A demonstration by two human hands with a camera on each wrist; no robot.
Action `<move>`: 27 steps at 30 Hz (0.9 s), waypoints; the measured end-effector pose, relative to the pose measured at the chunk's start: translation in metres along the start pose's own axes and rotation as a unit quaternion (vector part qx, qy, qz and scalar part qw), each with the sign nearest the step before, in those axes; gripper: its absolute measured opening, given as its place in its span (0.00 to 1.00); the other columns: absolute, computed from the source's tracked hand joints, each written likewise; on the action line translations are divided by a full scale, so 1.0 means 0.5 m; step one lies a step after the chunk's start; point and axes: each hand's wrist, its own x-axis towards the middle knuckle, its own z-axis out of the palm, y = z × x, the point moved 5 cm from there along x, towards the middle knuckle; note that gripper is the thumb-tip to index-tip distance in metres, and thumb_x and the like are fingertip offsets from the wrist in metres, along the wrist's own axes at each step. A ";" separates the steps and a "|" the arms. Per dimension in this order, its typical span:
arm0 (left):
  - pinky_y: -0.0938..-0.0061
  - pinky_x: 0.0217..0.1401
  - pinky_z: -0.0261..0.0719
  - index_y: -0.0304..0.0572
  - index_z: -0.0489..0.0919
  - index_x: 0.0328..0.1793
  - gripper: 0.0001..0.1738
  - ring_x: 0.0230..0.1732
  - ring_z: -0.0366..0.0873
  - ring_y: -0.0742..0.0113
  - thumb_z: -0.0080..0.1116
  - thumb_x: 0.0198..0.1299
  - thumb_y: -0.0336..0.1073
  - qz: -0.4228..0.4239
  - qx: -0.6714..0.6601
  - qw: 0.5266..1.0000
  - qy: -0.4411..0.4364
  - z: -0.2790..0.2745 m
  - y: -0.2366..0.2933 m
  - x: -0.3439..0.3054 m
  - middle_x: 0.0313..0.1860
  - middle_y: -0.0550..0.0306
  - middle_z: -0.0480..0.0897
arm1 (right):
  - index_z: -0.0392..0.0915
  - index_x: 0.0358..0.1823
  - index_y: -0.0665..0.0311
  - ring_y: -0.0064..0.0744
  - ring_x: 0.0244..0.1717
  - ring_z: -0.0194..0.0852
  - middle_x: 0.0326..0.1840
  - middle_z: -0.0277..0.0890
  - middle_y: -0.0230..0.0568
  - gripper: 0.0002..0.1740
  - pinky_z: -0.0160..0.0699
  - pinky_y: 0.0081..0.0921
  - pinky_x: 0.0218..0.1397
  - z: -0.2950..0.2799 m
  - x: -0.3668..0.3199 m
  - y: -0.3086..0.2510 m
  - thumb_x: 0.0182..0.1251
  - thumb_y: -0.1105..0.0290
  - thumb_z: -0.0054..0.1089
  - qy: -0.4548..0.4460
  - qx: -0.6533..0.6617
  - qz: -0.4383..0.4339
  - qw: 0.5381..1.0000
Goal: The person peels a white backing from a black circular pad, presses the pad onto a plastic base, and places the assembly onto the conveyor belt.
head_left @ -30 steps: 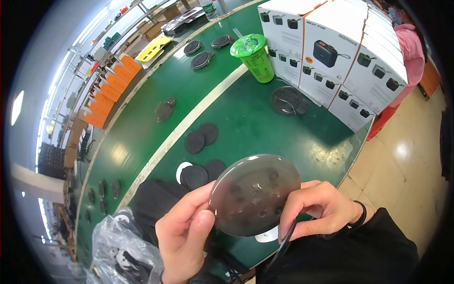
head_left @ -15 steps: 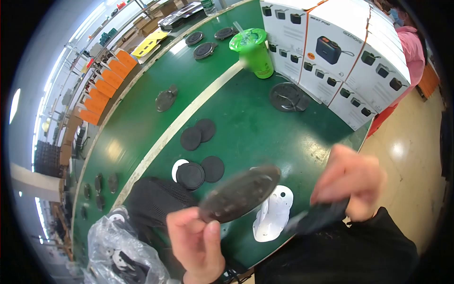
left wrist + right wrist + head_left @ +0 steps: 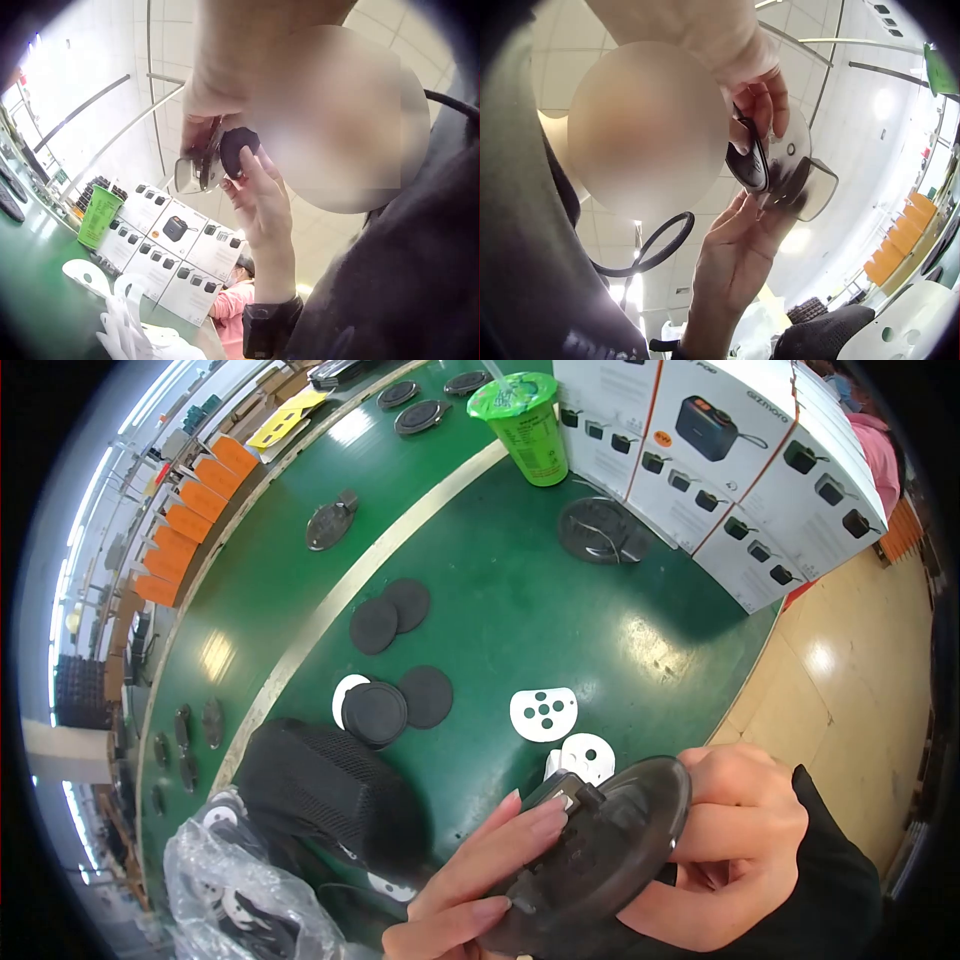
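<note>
In front of me, both hands work on a smoky translucent round plastic cover with a clip-like block on its face. My left hand grips this cover, two fingers lying along its face by the block. At its right edge is my right hand, fingers bent. The left wrist view shows the right hand pinching a black round pad at the cover's other side. From the right wrist, the pad shows a glossy rim, right against the cover.
White perforated plates lie beyond the hands. Several black discs rest mid-table. A black mesh-fabric piece and a clear plastic bag of parts stand left. Stacked product boxes and a green cup stand at the back.
The right hand, which swung away right with a dark piece, is back at the cover. The cover has moved lower right and turned, its clip block now showing. White plates have come into view.
</note>
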 end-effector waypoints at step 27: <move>0.65 0.59 0.65 0.20 0.69 0.53 0.22 0.52 0.75 0.56 0.49 0.61 0.37 -0.187 0.032 0.959 -0.213 -0.024 0.001 0.015 0.50 0.36 0.76 | 0.75 0.22 0.61 0.30 0.19 0.68 0.19 0.71 0.36 0.11 0.65 0.19 0.18 0.005 -0.005 0.008 0.31 0.81 0.58 0.053 0.011 0.110 0.992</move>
